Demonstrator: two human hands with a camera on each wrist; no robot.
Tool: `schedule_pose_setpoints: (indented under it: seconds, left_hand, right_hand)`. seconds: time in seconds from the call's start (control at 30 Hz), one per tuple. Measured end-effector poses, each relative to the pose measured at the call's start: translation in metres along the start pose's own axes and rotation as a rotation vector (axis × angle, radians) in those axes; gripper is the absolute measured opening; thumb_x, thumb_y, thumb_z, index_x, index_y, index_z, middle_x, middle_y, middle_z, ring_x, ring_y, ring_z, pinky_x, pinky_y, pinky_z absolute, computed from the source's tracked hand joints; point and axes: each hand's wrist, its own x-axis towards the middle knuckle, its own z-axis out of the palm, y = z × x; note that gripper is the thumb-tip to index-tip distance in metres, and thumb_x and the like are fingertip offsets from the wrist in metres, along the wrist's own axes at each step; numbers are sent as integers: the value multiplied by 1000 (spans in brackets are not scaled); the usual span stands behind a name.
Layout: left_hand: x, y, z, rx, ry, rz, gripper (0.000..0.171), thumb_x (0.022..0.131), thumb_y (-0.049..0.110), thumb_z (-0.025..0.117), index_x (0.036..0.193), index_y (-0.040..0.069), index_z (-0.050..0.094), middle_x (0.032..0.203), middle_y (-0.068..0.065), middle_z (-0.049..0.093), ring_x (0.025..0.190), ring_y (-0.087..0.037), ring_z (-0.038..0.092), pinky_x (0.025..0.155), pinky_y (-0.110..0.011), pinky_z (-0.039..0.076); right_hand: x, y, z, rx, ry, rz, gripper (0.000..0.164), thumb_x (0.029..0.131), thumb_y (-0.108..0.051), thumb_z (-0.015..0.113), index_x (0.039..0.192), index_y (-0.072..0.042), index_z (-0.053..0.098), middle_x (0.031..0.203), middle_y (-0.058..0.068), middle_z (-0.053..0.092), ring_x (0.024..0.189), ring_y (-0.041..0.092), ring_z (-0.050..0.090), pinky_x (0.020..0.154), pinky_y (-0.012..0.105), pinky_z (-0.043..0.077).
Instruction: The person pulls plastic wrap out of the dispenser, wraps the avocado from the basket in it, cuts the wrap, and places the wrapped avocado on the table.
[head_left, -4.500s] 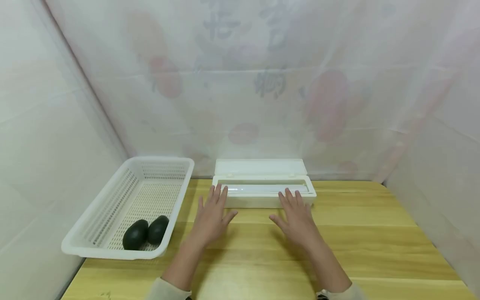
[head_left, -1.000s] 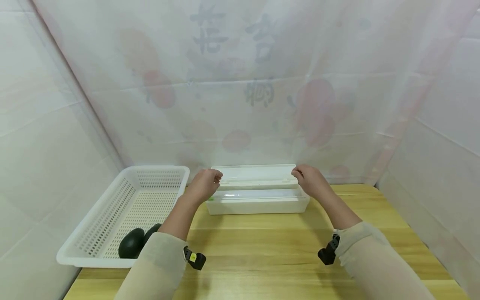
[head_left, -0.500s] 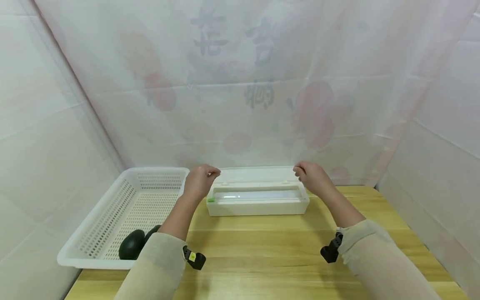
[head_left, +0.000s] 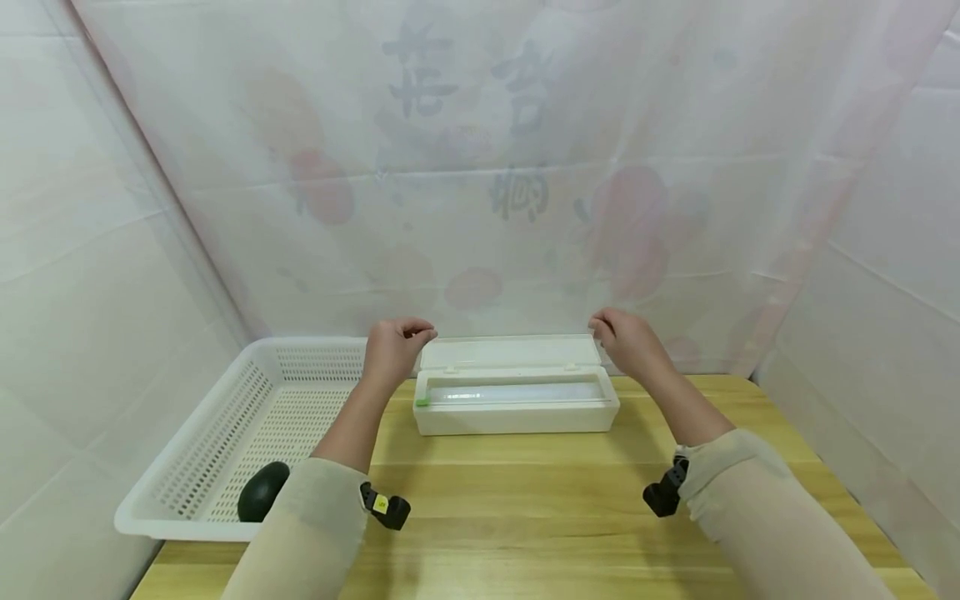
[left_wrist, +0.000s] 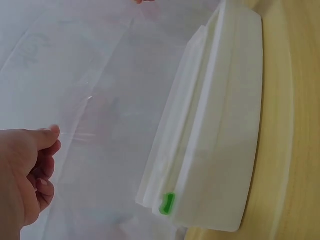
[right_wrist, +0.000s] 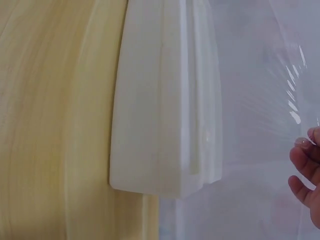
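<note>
A white cling film dispenser [head_left: 516, 421] stands at the back of the table, its lid [head_left: 510, 352] tipped back. Inside lies a pale roll [head_left: 517, 392], and a green slider [left_wrist: 167, 203] sits at the left end of its front rail. Above the left end, my left hand [head_left: 395, 354] pinches one edge of clear cling film [left_wrist: 89, 100] between thumb and fingers. My right hand [head_left: 632, 343] pinches the film's other side above the right end; creases fan out from its fingertips in the right wrist view. The transparent sheet is hard to make out in the head view.
At the left stands a white perforated basket [head_left: 138, 500], partly behind my left forearm. A smooth dark green oval fruit [head_left: 262, 492] lies in it. A pale printed curtain [head_left: 480, 208] hangs right behind the dispenser. Small black cameras [head_left: 663, 493] are strapped to both wrists.
Earlier, both hands lay spread at the dispenser's front; now they pinch film higher up. Over the last second they rose a little. The left sleeve now covers a second dark fruit.
</note>
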Motion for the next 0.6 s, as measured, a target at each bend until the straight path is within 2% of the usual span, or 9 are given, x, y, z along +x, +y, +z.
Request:
schedule_pose_setpoints:
  seconds: [0.23,0.6]
  left_hand:
    - [8,11,-3,5,61,-8,15,93,24,70,98,12,77,92,-5,73,80,-19,58,65,-30,47]
    - [22,31,-13,63,128,42,15,93,24,70,97,12,77,91,-5,74,78,-20,58,63,-29,45]
  right_hand:
    - [8,-9,-10,-18,24,2,34,107,-24,42,118,3,60,103,21,67,95,34,63,81,50,51]
    - [19,-19,-26,-45,105,-63,35,107,-24,42,113,4,62,97,20,66,89,34,62,78,50,50]
